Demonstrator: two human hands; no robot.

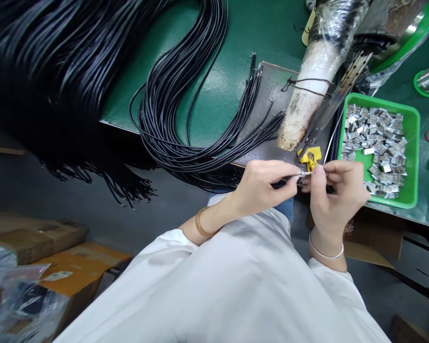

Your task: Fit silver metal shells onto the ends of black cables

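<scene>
My left hand [266,183] is closed in a pinch on the end of a black cable, whose pale, thin tip shows beyond the fingertips. Opposite it, my right hand [336,190] is also pinched shut, thumb against forefinger; the small piece in it is mostly hidden. The fingertips of both hands nearly meet at the bench edge. Just behind them sits a yellow fixture [311,155], below the tip of a slanted metal soldering iron [316,126]. A bundle of black cables [157,105] lies looped to the left, its stripped ends on a grey board [264,102].
A green tray [413,157] of small metal USB plug shells [388,138] stands to the right. A white pipe wrapped in film [312,71] leans over the board. More black cables [57,71] hang over the green bench [250,28] at left. Cardboard boxes [89,262] stand below.
</scene>
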